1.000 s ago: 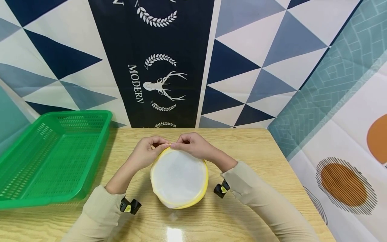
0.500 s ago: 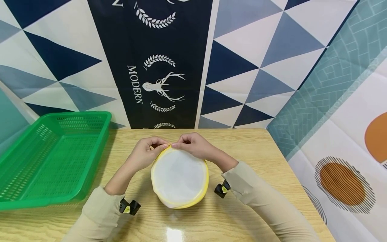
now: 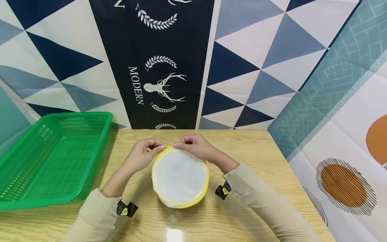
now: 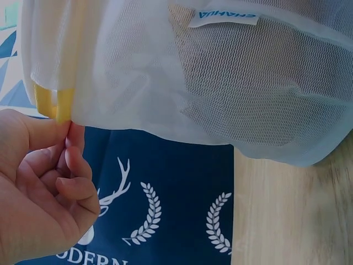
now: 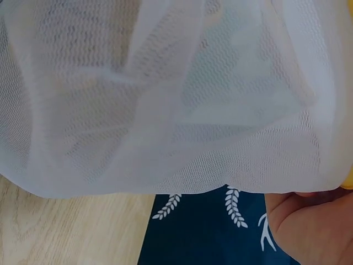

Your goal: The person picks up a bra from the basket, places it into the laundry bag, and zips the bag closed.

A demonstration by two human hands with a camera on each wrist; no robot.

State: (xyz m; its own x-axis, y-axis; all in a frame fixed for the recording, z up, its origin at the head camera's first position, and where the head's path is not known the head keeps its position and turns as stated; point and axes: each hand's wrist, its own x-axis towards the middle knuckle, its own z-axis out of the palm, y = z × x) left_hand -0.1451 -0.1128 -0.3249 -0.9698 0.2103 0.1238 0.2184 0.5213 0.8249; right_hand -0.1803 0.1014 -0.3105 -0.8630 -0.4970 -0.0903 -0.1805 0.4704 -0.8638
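Observation:
A round white mesh laundry bag (image 3: 180, 177) with yellow trim (image 3: 203, 192) is held up over the table, flat top toward me. At its far edge my left hand (image 3: 142, 155) pinches the yellow trim between thumb and forefinger. Just right of that spot, my right hand (image 3: 198, 148) pinches the same edge. In the left wrist view a yellow strip end (image 4: 64, 104) sits right above the left fingertips, and a small white label (image 4: 223, 18) shows through the mesh. The right wrist view has the right hand (image 5: 317, 226) at the bag's lower corner, fingertips mostly hidden.
A green plastic basket (image 3: 110, 132) stands on the left of the wooden table (image 3: 251, 148). Behind the table's far edge hangs a patterned cloth (image 3: 163, 33), and another printed sheet (image 3: 335, 141) covers the right side.
My left hand has slid a little left along the yellow edge, widening the gap between the two hands. The right hand and the bag have shifted only slightly.

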